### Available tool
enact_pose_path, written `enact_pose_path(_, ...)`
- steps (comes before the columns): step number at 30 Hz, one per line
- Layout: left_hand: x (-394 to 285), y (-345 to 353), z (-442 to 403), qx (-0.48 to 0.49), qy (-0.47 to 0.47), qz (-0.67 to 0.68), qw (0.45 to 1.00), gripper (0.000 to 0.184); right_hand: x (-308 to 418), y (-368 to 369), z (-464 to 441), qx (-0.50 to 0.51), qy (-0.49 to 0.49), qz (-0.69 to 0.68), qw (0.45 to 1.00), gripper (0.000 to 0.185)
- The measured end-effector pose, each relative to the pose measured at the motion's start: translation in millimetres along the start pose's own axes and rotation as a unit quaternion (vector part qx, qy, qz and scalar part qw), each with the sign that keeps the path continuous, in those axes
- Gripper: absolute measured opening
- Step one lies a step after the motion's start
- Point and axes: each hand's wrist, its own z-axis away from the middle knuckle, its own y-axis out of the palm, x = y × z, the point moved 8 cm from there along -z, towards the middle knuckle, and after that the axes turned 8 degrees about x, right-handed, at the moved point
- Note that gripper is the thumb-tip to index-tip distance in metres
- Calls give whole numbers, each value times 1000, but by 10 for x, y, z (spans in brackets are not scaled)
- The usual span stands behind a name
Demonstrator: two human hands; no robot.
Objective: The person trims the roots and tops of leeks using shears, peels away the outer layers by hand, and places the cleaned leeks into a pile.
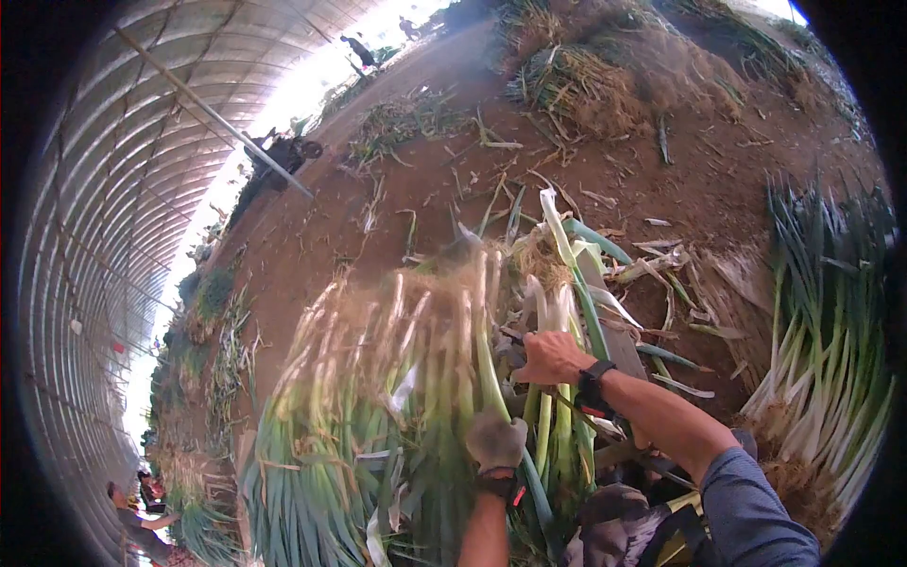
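Note:
A broad pile of long green onions (326, 406) lies in front of me, pale roots pointing away and green leaves towards me. My left hand (496, 439), in a grey glove, is closed around a green onion stalk (487, 373) at the pile's right side. My bare right hand (556, 357) is closed beside the white end of that stalk, its fingers bent. A small dark piece shows at its fingertips, too unclear to name. Peeled stalks (563, 416) lie under my right wrist.
A bundle of clean green onions (817, 350) lies at the right. Stripped leaves (661, 274) litter the soil, with a rooty heap (605, 80) at the back. A metal pole (213, 111) slants at the left; another person (137, 520) is at the lower left.

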Motion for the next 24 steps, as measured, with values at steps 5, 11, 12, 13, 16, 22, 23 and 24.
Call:
enact_pose_path(5,30,72,2,11,-15,-18,1000,31,-14,-130,-208,-5,14,7,1000,60)
enact_pose_path(11,114,129,-63,73,-61,63,993,36,-126,-161,-502,-43,13,-11,999,60)
enact_pose_path(12,146,103,-116,98,-67,100,988,39,-125,-171,-477,-45,9,-12,999,60)
enact_pose_path(13,194,82,-149,123,-73,136,980,42,-124,-191,-413,-46,5,-12,999,60)
enact_pose_path(16,417,104,-253,189,-103,311,926,47,-155,-204,-66,-5,-19,-26,999,59)
enact_pose_path(22,181,-349,-234,234,-50,364,900,36,7,-325,1283,65,-83,-46,993,57)
enact_pose_path(23,162,-367,-202,226,0,347,910,35,27,-334,1469,70,-95,-47,992,57)
enact_pose_path(24,137,-408,-139,215,49,328,918,35,34,-340,1603,74,-107,-46,990,57)
